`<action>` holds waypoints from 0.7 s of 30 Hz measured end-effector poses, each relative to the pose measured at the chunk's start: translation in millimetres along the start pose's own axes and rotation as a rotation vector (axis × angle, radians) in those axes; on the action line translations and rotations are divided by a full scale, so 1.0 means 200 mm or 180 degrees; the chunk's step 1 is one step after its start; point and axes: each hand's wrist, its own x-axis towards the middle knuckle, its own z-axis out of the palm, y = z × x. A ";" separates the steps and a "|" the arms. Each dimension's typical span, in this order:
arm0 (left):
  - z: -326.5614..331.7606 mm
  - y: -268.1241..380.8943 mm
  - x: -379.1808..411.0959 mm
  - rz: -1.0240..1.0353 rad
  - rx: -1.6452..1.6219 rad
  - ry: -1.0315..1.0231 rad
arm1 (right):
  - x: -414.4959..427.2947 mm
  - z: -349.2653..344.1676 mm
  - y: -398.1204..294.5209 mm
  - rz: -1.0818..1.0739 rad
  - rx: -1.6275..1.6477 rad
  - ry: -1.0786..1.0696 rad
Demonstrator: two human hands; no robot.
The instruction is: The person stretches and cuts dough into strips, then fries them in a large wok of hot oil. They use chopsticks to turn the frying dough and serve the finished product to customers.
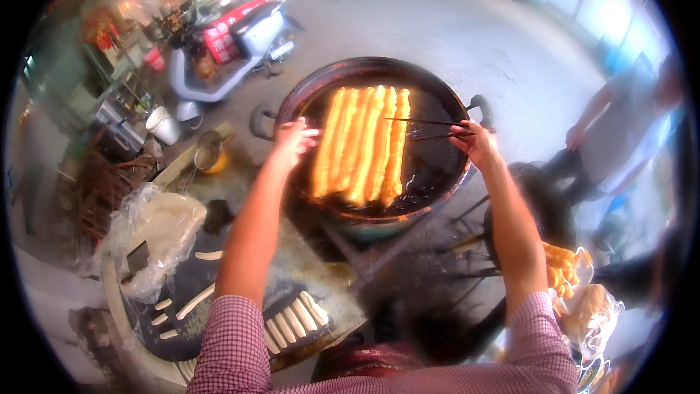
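Observation:
Several long golden fried dough sticks (361, 145) lie side by side in dark oil in a wide black wok (377, 68). My right hand (476, 142) holds a pair of long dark chopsticks (432, 121) at the wok's right rim, with their tips pointing left over the rightmost sticks. Over the left rim is my left hand (298, 141), empty, its fingers apart. Strips of pale raw dough (290, 323) rest in a row on the work board (344, 306) at lower left. More small dough pieces (196, 301) lie on a dark surface beside them.
A plastic-covered mass of dough (169, 224) sits at left, near a wire strainer (209, 152). A parked scooter (219, 76) and a white bucket (162, 125) stand farther off. On the right are a person (623, 126), fried dough (560, 268) and a filled plastic bag (593, 312).

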 end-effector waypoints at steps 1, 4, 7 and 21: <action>0.00 0.01 0.01 0.0014 0.0055 -0.0056 | 0.04 -0.01 -0.01 0.0067 0.0039 0.0056; 0.01 0.05 0.03 0.0021 0.0237 -0.0201 | 0.13 -0.02 0.02 0.0096 0.0224 0.0048; 0.02 0.07 0.07 -0.0007 0.0390 -0.0293 | 0.19 0.01 0.06 0.0238 0.0267 0.0132; 0.03 -0.01 0.23 -0.0733 -0.0478 -0.0519 | 0.36 0.17 0.24 0.0435 0.0376 0.0045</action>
